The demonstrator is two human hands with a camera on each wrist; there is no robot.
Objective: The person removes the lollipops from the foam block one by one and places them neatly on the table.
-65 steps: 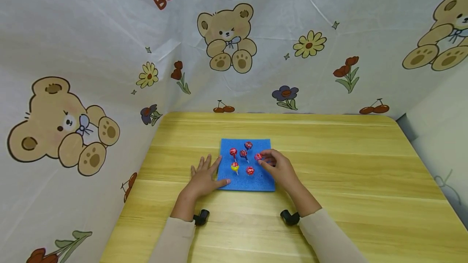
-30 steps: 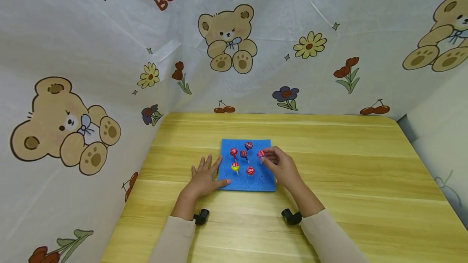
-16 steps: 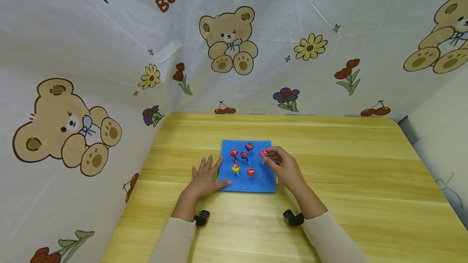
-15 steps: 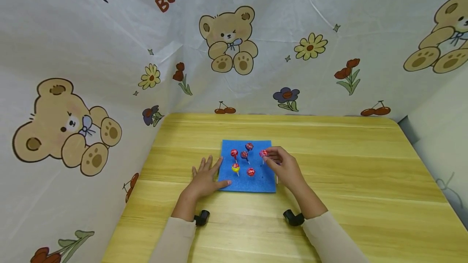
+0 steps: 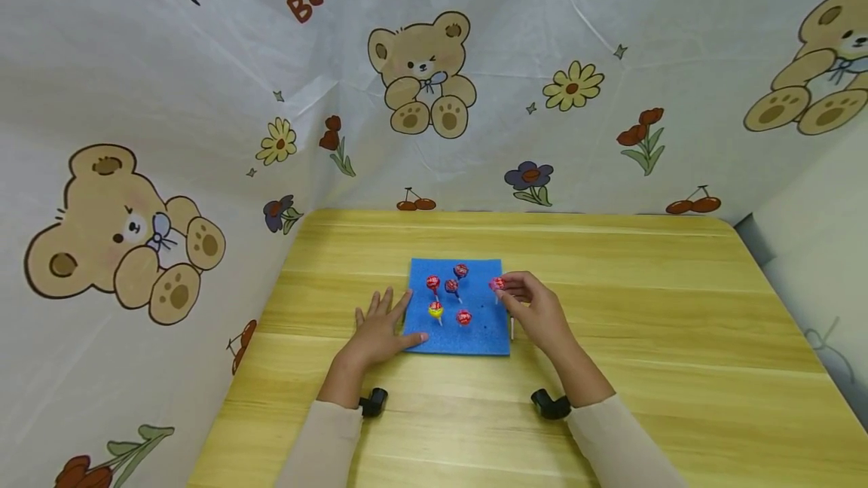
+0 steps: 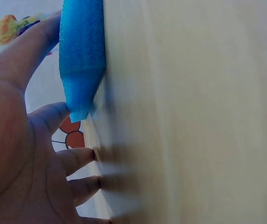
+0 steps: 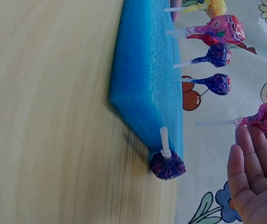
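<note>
My right hand point(image 5: 545, 316) pinches a pink lollipop point(image 5: 497, 285) by its wrapped head, over the right edge of a blue foam block point(image 5: 475, 341). In the right wrist view, the held lollipop's white stick point(image 7: 215, 123) is bare to its tip and apart from the foam. My left hand point(image 5: 376, 333) has its fingers spread, thumb on the foam's front left corner and index finger at its left side. Standing in the foam are a yellow lollipop point(image 5: 435, 310), a pink-red one point(image 5: 464, 317), a red one point(image 5: 432, 282) and two dark purple ones point(image 5: 461, 270).
A purple lollipop point(image 7: 167, 165) lies on the wooden table point(image 5: 644, 322) against the foam's right side; its stick point(image 5: 511, 327) shows below my right hand. Small dark holes dot the foam. A bear-print cloth point(image 5: 434, 172) hangs behind and at the left.
My right hand has moved right with the pink lollipop, from over the foam to its right edge. More of the purple lollipop's stick shows beside the foam. My left hand stays put.
</note>
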